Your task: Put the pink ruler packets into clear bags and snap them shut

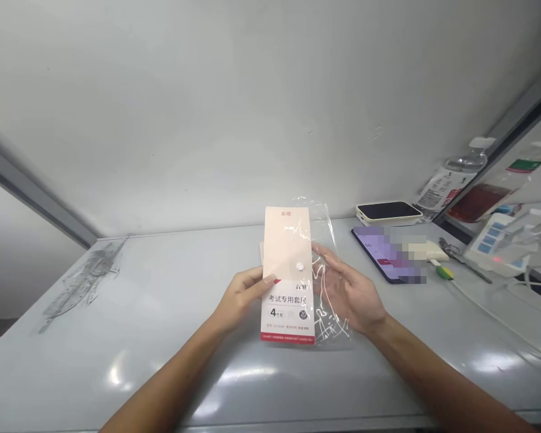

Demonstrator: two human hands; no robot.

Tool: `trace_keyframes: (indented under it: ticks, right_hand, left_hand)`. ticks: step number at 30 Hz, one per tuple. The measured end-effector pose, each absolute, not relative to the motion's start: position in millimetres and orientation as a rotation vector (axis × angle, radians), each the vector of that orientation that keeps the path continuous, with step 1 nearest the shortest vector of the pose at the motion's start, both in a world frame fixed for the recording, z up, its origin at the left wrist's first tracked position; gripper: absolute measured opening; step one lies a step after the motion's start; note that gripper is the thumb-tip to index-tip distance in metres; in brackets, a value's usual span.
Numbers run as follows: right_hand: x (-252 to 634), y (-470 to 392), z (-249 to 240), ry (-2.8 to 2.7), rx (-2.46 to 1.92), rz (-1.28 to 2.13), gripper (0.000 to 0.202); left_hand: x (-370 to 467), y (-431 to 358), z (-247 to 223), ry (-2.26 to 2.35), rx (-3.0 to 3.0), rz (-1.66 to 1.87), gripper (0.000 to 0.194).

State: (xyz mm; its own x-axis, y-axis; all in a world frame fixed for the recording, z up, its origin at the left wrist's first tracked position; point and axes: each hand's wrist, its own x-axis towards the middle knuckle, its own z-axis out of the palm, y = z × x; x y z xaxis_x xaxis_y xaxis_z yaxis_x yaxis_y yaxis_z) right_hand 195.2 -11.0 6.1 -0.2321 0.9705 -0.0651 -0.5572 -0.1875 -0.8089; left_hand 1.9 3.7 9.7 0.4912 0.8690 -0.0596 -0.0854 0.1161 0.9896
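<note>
A ruler set packet (pixel 287 300), a pale pink and white card with a red bottom strip and printed lettering, stands tilted up over the table in front of me. My left hand (pixel 246 293) grips its left edge, thumb on the front and fingers behind. A clear plastic bag (pixel 329 331) sticks out past the card's right side, creased and shiny. Behind that film, my right hand (pixel 354 294) is held with its fingers stretched toward the card's right edge; the fingertips are partly hidden. A white round spot (pixel 300 266) shows on the card.
On the right lie a phone with a purple screen (pixel 379 255), a pale-cased phone (pixel 389 211), keys (pixel 451 246), a white cable (pixel 487 307) and a power strip (pixel 496 243). A clear bottle (pixel 455 177) leans by the frame. Dark scuffs (pixel 83 282) mark the left tabletop.
</note>
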Motion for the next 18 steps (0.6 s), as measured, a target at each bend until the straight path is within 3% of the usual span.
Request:
trace_keyframes:
  ticks: [6, 18]
  right_hand:
    - [194.3, -10.2, 4.6, -0.892, -0.774, 1.631, 0.037]
    - [190.5, -12.0, 0.9, -1.099, -0.874, 1.597, 0.039]
  left_hand:
    - [1.1, 6.9, 3.6, 0.731, 1.165, 0.674, 0.035]
    - [3.2, 6.7, 11.7, 0.926, 1.221, 0.754, 0.024]
